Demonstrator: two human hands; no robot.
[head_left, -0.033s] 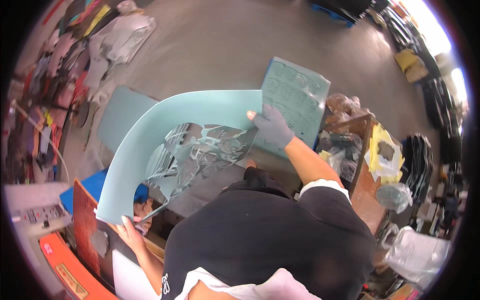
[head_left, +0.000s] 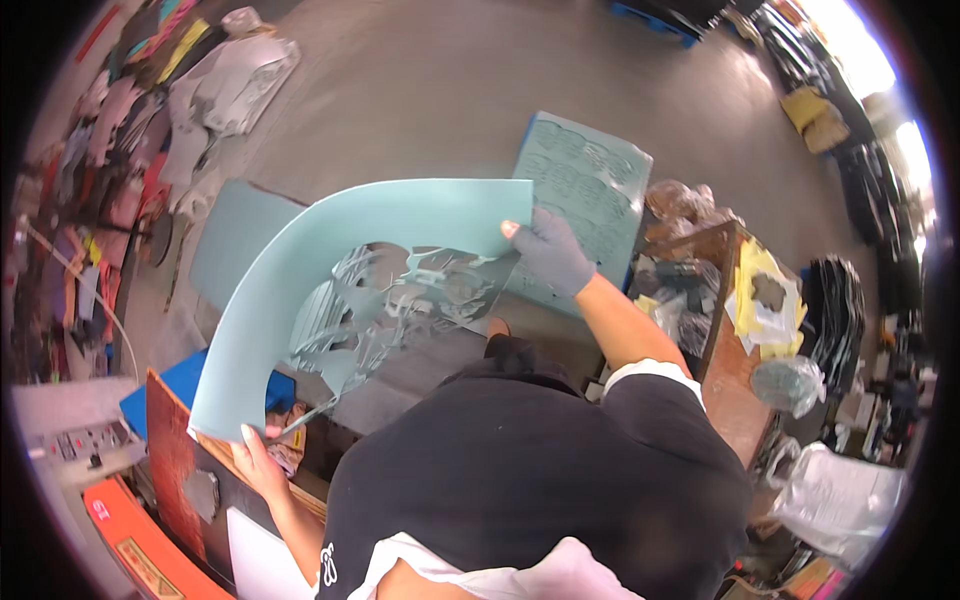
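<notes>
A teal foam-like sheet (head_left: pixel 262 285) with many cut-out openings hangs bent in a curve in front of me. My left hand (head_left: pixel 262 468), bare, pinches its lower left corner, thumb on top. At the far right end, my right hand (head_left: pixel 553 255) grips the edge in a grey glove with a bare thumb tip showing; its other fingers are hidden behind the sheet. Thin strips of the cut lattice dangle along the inner side. Just beyond the right hand lies a stack of teal sheets (head_left: pixel 590 185) marked with rounded cut outlines.
A plain teal sheet (head_left: pixel 232 240) lies behind on the left. A red-brown board (head_left: pixel 175 455) and an orange machine part (head_left: pixel 140 545) stand near my left arm. On the right is a wooden box (head_left: pixel 722 345) with plastic bags. Fabric-like scraps (head_left: pixel 125 150) pile up far left.
Both hands keep their hold. The sheet's right end and my right hand have shifted slightly right, while the surroundings moved a little left in view.
</notes>
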